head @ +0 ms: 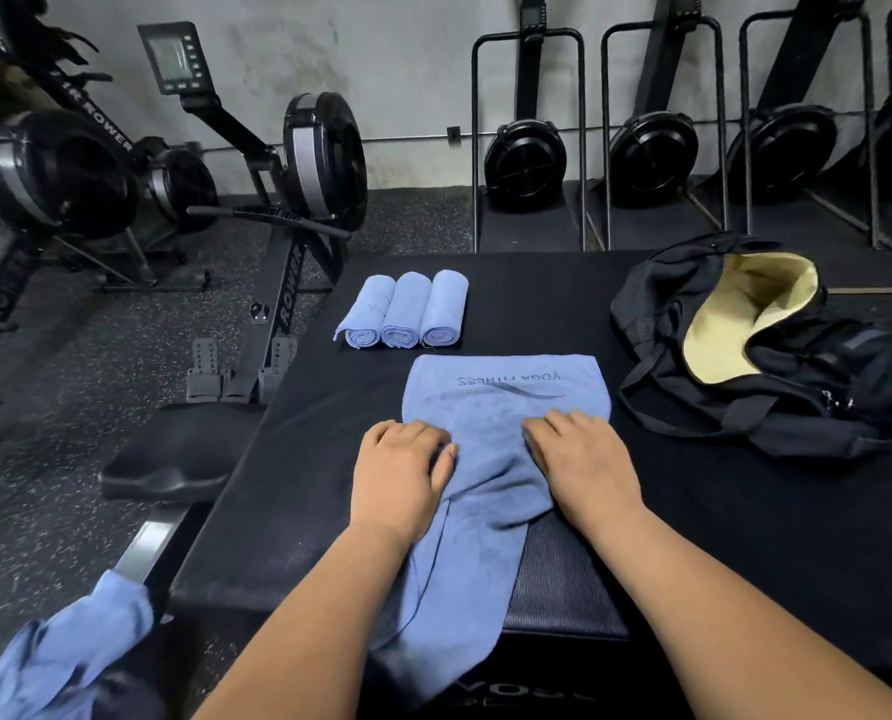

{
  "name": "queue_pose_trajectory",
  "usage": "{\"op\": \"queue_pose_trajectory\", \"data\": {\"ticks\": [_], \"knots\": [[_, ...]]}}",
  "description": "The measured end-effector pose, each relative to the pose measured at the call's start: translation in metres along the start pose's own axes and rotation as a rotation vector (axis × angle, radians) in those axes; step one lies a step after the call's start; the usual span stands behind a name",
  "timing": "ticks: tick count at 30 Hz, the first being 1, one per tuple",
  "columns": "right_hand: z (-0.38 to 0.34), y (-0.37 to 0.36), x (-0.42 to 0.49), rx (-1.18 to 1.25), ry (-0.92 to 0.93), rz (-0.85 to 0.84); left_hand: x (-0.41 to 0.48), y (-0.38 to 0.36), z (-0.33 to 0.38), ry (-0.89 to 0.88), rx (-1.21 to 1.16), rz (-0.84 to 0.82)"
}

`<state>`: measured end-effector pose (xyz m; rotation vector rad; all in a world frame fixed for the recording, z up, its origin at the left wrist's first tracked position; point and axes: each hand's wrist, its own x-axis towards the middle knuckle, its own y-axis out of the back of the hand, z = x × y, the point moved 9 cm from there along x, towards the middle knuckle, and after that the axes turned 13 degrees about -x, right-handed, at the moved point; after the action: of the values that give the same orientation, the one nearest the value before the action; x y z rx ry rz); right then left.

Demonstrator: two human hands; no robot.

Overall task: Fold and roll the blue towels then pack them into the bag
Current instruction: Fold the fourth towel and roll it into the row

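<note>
A blue towel (501, 407) printed "YOGA FITNESS" lies flat on the black padded bench (693, 537), its near end bunched and hanging over the front edge. My left hand (402, 472) grips the towel's left side with curled fingers, and my right hand (581, 459) grips its right side the same way. Three rolled blue towels (404, 314) lie side by side at the bench's far left. The black bag (776, 356) sits open at the right, its pale yellow lining showing.
Another loose blue towel (64, 652) lies at the lower left, off the bench. A rowing machine (277, 210) with its seat (168, 459) stands to the left. More rowers (651, 153) stand upright against the back wall.
</note>
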<state>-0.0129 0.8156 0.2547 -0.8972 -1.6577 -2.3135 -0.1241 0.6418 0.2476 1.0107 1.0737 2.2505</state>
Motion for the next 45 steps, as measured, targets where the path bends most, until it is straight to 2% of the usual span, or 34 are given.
{"op": "queue_pose_trajectory", "data": {"ticks": [3,7,9,12,15,19,25,28,31,34,36,39,42,45], "knots": [[0.003,0.006,-0.009,0.054,-0.060,-0.075,-0.006,-0.003,0.001,-0.008,0.041,-0.082],[-0.007,0.016,-0.034,0.057,-0.045,-0.197,-0.026,0.000,-0.002,0.033,-0.063,-0.241],[-0.013,0.024,-0.046,0.098,-0.021,-0.225,-0.037,0.007,0.003,-0.029,-0.067,-0.268],[-0.033,0.051,-0.064,0.176,0.147,-0.152,-0.059,0.026,0.018,-0.184,-0.049,-0.212],[-0.047,0.065,-0.084,0.181,0.292,-0.157,-0.082,0.042,0.032,-0.260,-0.021,-0.176],[-0.036,0.070,-0.087,0.220,0.134,-0.177,-0.102,0.051,0.033,-0.244,0.006,-0.169],[-0.023,0.086,-0.082,0.155,0.189,-0.087,-0.100,0.063,0.032,-0.206,0.024,-0.064],[0.017,0.099,-0.073,0.072,0.053,-0.026,-0.089,0.085,0.035,-0.163,0.010,0.065],[0.053,0.119,-0.062,0.095,-0.142,0.048,-0.074,0.105,0.043,-0.116,-0.016,0.188],[0.060,0.124,-0.056,0.088,-0.208,0.040,-0.063,0.101,0.048,-0.032,0.035,0.221],[0.046,0.115,-0.062,0.087,-0.092,-0.025,-0.064,0.091,0.053,-0.008,0.041,0.172],[0.014,0.096,-0.090,0.100,0.185,-0.175,-0.082,0.066,0.078,-0.222,-0.007,-0.012],[0.010,0.087,-0.114,0.165,0.240,-0.258,-0.111,0.044,0.090,-0.400,-0.010,-0.209],[0.013,0.088,-0.124,0.164,0.292,-0.213,-0.124,0.037,0.084,-0.488,0.039,-0.251]]}}
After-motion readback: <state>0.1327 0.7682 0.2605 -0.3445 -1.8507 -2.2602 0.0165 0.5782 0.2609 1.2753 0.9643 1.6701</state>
